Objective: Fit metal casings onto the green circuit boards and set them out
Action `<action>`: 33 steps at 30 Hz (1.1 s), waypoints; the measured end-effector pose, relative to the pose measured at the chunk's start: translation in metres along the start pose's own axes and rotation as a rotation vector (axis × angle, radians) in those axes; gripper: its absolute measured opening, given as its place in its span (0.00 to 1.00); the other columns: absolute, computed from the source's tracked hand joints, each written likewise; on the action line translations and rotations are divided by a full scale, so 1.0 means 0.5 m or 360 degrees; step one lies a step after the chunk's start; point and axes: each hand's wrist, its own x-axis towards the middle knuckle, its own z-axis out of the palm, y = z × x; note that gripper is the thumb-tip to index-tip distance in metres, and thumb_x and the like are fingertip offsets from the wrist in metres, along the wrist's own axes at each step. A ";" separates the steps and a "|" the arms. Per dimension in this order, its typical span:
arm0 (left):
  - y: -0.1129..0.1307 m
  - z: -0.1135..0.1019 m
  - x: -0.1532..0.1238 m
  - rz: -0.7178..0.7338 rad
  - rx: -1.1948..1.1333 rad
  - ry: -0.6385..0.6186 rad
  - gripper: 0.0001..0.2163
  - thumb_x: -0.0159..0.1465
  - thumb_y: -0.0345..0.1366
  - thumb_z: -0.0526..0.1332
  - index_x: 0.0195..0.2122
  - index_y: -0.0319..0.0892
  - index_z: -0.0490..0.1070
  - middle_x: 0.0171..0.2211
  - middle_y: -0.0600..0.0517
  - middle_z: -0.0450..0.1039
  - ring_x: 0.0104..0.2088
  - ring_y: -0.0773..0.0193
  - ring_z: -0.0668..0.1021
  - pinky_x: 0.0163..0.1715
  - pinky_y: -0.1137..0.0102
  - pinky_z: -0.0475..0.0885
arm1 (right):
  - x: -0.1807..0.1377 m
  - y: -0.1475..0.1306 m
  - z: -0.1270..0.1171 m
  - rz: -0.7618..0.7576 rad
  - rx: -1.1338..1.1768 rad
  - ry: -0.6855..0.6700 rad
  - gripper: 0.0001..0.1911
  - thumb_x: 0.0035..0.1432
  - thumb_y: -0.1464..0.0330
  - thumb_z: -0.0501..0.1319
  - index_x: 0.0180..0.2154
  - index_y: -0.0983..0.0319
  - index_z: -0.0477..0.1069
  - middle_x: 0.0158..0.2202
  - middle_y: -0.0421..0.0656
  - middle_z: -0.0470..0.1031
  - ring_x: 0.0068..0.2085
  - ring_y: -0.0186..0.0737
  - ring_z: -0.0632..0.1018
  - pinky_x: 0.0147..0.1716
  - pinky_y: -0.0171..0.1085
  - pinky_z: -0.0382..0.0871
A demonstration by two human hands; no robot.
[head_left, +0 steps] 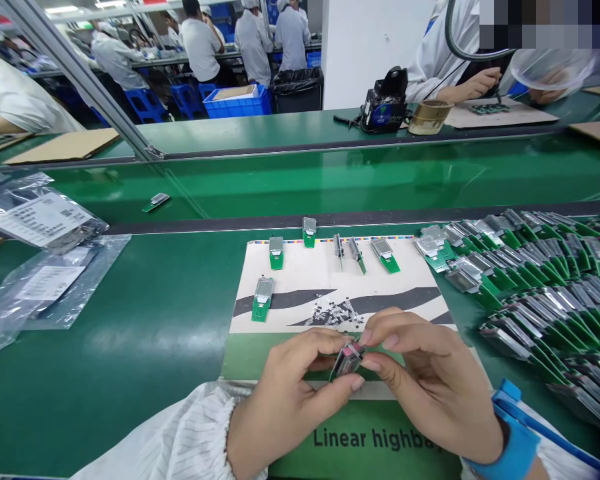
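Showing some pink — small grey module (347, 361), tilted.

The small electronic module (347, 360) I have between my left fingers (347, 387) and right fingers (380, 365) is a narrow, box-like piece with grey, shiny metallic faces. A patch of pink shows near its upper end, beside a pale edge. I hold it off the printed cardboard (245, 353), over its near part, tilted, with the upper end leaning to my right. My left grip covers its left side and lower end; my right fingertips touch its right edge. Its underside is hidden from me.
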 end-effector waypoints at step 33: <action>-0.049 -0.093 0.065 -0.0229 0.1723 0.0003 0.10 0.61 0.32 0.62 0.44 0.39 0.75 0.27 0.49 0.80 0.25 0.57 0.81 0.23 0.69 0.72 | 0.022 0.079 -0.003 0.0306 -0.1191 -0.0764 0.11 0.56 0.83 0.62 0.28 0.62 0.73 0.32 0.43 0.69 0.36 0.45 0.70 0.35 0.45 0.68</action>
